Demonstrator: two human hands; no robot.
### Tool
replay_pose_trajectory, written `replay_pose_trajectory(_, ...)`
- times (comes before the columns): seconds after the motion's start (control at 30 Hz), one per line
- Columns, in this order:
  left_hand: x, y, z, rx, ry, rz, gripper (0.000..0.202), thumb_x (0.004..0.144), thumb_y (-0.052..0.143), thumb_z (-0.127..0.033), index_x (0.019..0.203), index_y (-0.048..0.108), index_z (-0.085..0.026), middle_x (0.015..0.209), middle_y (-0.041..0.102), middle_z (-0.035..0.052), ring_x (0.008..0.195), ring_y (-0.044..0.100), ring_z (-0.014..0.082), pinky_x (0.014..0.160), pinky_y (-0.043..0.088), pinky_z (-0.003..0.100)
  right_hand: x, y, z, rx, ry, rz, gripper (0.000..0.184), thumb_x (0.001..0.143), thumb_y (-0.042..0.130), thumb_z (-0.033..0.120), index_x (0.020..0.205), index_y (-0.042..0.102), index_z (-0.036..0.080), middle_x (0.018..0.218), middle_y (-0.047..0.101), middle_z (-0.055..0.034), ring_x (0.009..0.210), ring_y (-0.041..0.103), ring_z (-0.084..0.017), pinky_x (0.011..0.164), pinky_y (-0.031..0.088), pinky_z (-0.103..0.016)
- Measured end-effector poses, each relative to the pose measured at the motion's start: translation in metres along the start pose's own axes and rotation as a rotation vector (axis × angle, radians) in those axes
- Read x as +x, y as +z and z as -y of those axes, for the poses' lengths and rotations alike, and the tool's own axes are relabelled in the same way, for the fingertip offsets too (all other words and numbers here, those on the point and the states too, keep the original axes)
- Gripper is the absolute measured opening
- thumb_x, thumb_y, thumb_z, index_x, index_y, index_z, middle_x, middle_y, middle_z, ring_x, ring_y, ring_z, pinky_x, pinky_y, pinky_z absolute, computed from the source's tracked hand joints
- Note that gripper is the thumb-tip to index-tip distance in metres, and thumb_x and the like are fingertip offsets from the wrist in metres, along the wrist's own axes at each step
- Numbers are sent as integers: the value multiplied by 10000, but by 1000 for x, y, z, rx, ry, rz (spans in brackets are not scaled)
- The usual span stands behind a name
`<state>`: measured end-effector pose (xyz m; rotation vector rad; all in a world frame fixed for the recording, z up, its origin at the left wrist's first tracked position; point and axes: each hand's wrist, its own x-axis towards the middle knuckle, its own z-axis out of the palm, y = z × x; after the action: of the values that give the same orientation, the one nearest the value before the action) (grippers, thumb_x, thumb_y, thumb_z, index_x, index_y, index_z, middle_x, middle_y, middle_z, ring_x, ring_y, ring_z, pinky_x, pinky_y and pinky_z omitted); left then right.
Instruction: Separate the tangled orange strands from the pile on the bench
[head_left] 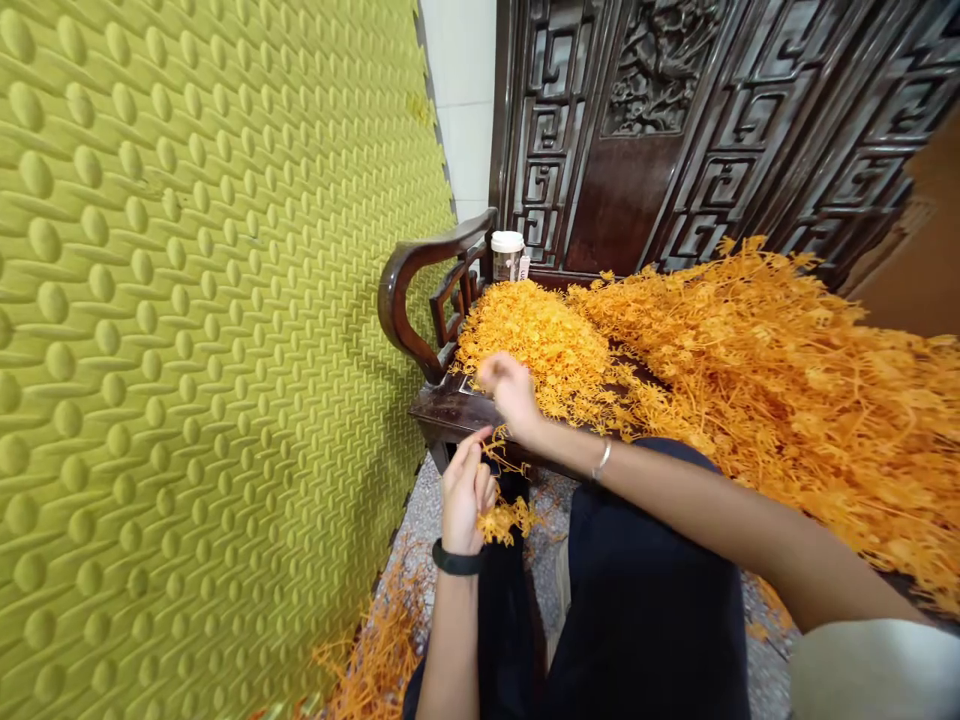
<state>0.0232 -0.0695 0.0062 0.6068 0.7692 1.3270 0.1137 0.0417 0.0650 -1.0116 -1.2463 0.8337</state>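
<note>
My left hand [465, 492], with a black band at the wrist, is closed on an orange plastic sprig [506, 518] held over my lap. My right hand [510, 388], with a silver bracelet on its wrist, reaches out to the edge of a heap of small orange plastic pieces [544, 340] on a dark wooden bench [450, 405]. Its fingers are curled and blurred, so I cannot make out what they hold. A larger pile of orange branching sprigs [795, 380] covers the bench to the right.
A yellow-green textured foam mat [187, 350] stands upright on the left. A white-lidded jar [507, 254] sits at the bench's back corner by the carved backrest [660, 130]. More orange sprigs [375, 650] lie on the speckled floor. My dark trousers [637, 600] fill the foreground.
</note>
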Motion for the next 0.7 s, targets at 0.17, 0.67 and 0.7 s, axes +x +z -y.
replay_pose_trajectory(0.17, -3, 5, 19, 55, -38, 56, 421, 782, 540, -417, 1096, 539, -136, 305, 242, -118, 281, 127, 25, 324, 109, 157, 90, -79, 21, -130, -265, -390, 92, 704, 487, 138, 749, 419, 181, 768, 480, -4, 699, 477, -101, 651, 410, -244)
replay_pose_trajectory(0.67, 12, -3, 13, 63, 125, -63, 261, 728, 523, -228, 976, 526, -147, 582, 557, -24, 505, 483, 81, 502, 357, 192, 108, -110, -40, -740, -307, 36, 543, 722, 585, 397, 1179, 438, 144, 1299, 339, -158, 1245, 277, -293, 1024, 242, -467)
replay_pose_trajectory(0.7, 13, -4, 12, 90, 141, -57, 277, 735, 533, -230, 998, 523, -145, 636, 591, -4, 538, 510, 89, 524, 371, 200, 101, -105, -34, -714, -317, 68, 492, 728, 580, 391, 1141, 474, 145, 1292, 356, -153, 1234, 300, -290, 1013, 259, -469)
